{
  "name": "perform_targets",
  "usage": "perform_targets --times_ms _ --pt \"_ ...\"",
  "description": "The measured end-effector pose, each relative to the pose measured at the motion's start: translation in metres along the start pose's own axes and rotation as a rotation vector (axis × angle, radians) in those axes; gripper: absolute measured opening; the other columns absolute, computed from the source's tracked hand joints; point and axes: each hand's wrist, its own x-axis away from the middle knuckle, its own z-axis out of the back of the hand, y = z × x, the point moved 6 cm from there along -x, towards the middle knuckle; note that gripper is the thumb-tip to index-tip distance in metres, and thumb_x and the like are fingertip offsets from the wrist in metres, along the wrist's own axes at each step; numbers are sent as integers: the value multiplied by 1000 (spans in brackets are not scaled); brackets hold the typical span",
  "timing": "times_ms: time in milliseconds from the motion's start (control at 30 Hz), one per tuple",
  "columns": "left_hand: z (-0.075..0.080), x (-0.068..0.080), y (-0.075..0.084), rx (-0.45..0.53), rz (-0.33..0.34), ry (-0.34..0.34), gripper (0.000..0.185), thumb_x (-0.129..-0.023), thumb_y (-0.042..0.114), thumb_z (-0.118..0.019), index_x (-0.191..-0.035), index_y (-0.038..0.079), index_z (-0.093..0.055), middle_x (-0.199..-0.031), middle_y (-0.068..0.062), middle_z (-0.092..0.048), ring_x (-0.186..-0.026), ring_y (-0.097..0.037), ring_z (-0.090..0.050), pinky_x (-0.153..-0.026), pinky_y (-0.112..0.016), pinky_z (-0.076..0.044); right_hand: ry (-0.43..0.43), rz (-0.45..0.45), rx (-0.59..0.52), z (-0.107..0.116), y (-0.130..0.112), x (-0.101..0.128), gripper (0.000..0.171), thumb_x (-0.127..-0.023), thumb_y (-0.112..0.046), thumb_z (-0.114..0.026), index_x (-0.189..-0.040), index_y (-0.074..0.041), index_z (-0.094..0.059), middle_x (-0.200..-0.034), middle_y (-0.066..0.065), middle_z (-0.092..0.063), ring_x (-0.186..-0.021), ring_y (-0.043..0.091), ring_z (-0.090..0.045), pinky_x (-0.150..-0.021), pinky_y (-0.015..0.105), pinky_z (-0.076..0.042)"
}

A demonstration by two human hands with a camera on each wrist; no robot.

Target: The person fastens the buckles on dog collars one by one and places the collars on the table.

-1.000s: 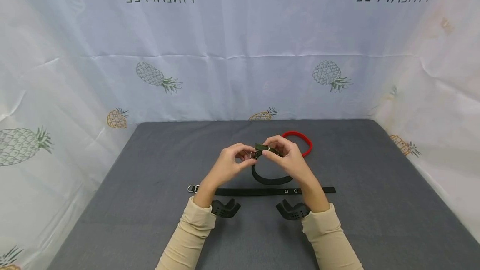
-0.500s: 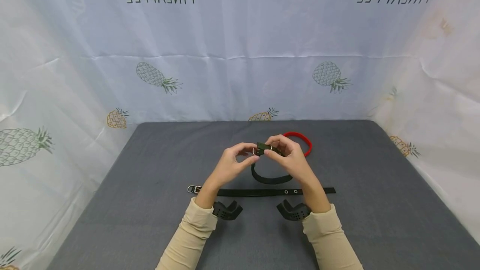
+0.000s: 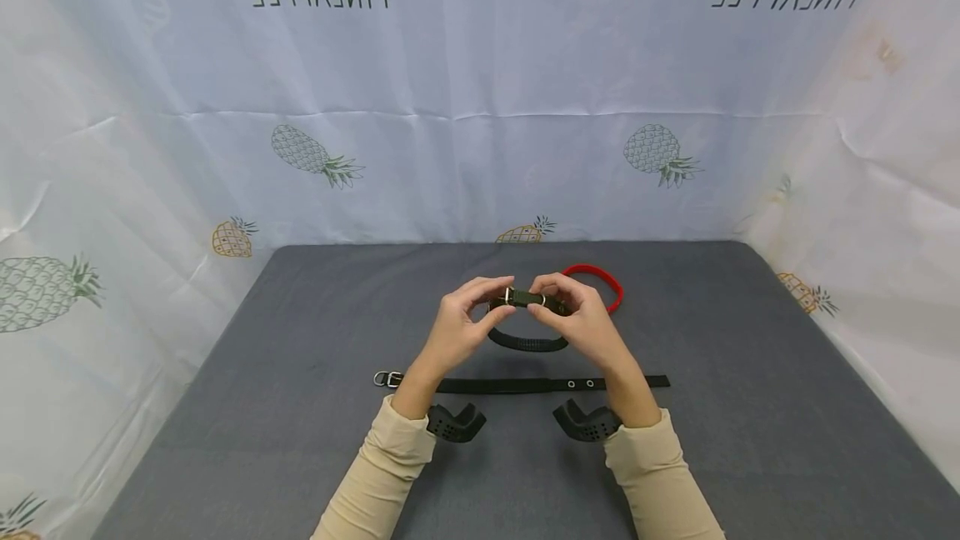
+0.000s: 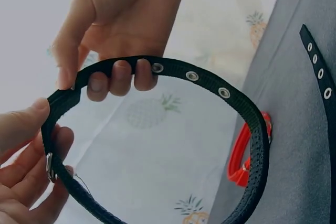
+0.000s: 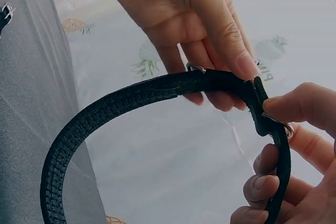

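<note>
On the table, a strap runs left to right beneath both wrists, its buckle toward the left. Farther off, a collar is held above the table between the left hand and right hand. Another collar lies behind the right hand. A curtain hangs behind the table's far edge.

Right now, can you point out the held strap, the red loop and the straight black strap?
Held strap (image 4: 259, 156): left wrist view, on its curved side.
Red loop (image 3: 585, 268): head view, on its far edge.
Straight black strap (image 3: 495, 387): head view, near mid-length.
</note>
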Motion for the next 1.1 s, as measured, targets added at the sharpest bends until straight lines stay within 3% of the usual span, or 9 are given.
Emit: perform_targets --times_ms 167,333,500,700,900,1100 --pt "1 1 -1 17 33 4 32 -83 3 -72 -115 -2 -67 -108 -18 -69 -103 -29 -67 -93 -37 -55 -18 14 0 -2 0 0 17 -89 0 -64 -105 3 -61 -90 15 -61 -63 7 -44 -59 22 -39" --pt "0 0 1 -6 4 -20 30 -82 5 -74 -111 -1 -69 -108 -17 -69 -101 -27 -66 -90 -31 -56 -50 48 16 -6 0 -1 18 -88 -1 -66 -105 3 -61 -100 24 -64 -65 5 -44 -59 22 -38" --pt "0 0 2 -23 7 -67 30 -84 6 -72 -113 0 -69 -110 -16 -69 -101 -27 -65 -89 -31 -56 -55 49 29 -7 0 -1 19 -88 -2 -66 -107 2 -61 -103 21 -64 -71 4 -47 -63 21 -40" --pt "4 1 0 -17 67 -100 32 -91 6 -65 -122 0 -64 -114 -17 -69 -106 -28 -66 -93 -35 -55 -53 6 5 -7 3 -2 21 -90 -4 -65 -110 0 -61 -104 16 -62 -73 5 -48 -67 21 -42" --pt "5 -1 -4 47 170 -76 26 -90 10 -67 -115 2 -65 -110 -17 -70 -103 -28 -67 -92 -30 -54 -50 -18 0 -8 4 -2 31 -90 -8 -67 -120 -2 -60 -100 13 -60 -75 6 -48 -68 22 -42" --pt "2 -3 -2 33 145 -97 24 -91 10 -66 -113 1 -64 -110 -17 -70 -104 -28 -67 -94 -31 -54 -71 -11 -37 -9 4 -2 38 -89 -8 -68 -125 -1 -59 -107 21 -62 -81 1 -57 -72 21 -49"
